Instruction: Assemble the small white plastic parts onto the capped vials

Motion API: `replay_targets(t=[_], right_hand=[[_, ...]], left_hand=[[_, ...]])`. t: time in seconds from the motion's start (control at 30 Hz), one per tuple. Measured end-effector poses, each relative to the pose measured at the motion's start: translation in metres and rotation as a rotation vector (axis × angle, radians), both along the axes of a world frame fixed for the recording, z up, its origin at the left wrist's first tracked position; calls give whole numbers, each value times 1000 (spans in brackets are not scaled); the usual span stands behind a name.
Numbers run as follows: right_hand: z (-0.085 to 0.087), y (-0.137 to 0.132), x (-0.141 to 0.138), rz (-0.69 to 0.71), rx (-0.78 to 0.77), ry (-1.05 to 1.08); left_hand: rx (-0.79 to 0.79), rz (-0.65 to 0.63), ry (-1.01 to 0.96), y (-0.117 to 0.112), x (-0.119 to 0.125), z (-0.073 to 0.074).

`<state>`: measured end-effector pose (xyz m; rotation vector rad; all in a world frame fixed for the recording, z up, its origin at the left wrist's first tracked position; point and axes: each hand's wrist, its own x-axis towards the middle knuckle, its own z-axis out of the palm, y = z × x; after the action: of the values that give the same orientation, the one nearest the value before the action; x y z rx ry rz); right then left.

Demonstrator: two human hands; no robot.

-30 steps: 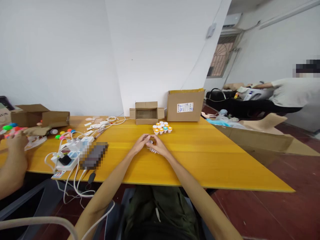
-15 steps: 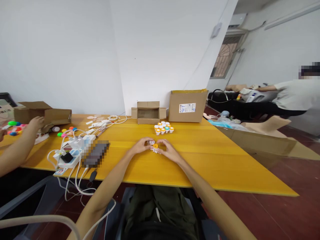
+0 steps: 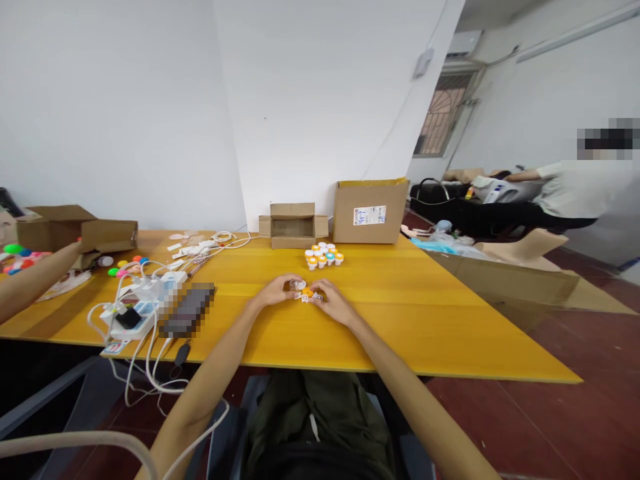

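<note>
My left hand (image 3: 278, 291) is curled round a small clear plastic container (image 3: 299, 285) above the table. Facing it, my right hand (image 3: 332, 304) has its fingertips pinched at a small orange piece (image 3: 307, 292). Small white wheel-shaped pieces (image 3: 305, 299) show at the orange piece, between my two hands. Whether they are joined to it is too small to tell. Just beyond my hands stands a cluster of several small jars (image 3: 323, 255) with white, orange and teal tops.
Behind the jars are an open cardboard box (image 3: 293, 233) and a taller carton (image 3: 370, 212). A power strip (image 3: 145, 313) with cables and a phone (image 3: 190, 310) lie left on the wooden table (image 3: 410, 320). A co-worker's arm (image 3: 40, 277) reaches in at the far left.
The orange piece has tilted between my hands, and the white pieces have shifted slightly left. The view has turned a little to the right. The co-worker's arm at left has moved.
</note>
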<state>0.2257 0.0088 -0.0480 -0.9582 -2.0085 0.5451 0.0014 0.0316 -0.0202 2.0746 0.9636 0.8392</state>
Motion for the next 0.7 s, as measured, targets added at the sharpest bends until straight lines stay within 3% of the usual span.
replay_targets(t=[0.53, 0.7], right_hand=[[2, 4, -13, -23, 86, -80], [-2, 10, -15, -18, 72, -49]], left_hand=[[-78, 20, -42, -2, -3, 3], [-22, 42, -9, -5, 1, 2]])
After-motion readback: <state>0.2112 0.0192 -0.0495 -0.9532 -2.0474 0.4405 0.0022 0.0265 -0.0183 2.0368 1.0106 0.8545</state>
